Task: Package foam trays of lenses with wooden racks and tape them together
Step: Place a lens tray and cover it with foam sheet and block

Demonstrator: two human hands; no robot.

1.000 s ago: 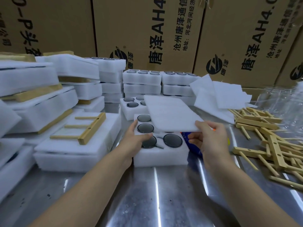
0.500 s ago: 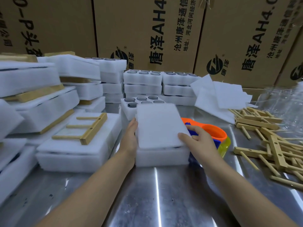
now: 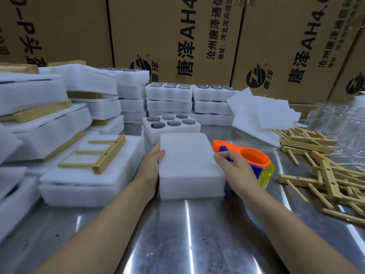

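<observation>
Steadies white foam lens tray, capped by thin white foam sheet: left hand fingers flat together, right hand fingers loosely curled. Lacks wooden rack, taping.

The light is bright and even, coming from above. It makes long white glare streaks on the metal table, and the white foam block is nearly washed out, with a light blue tint. Shadows are soft and short, just under the block. The wide lens bends the cartons at the edges, and the corners look a little soft.
</observation>
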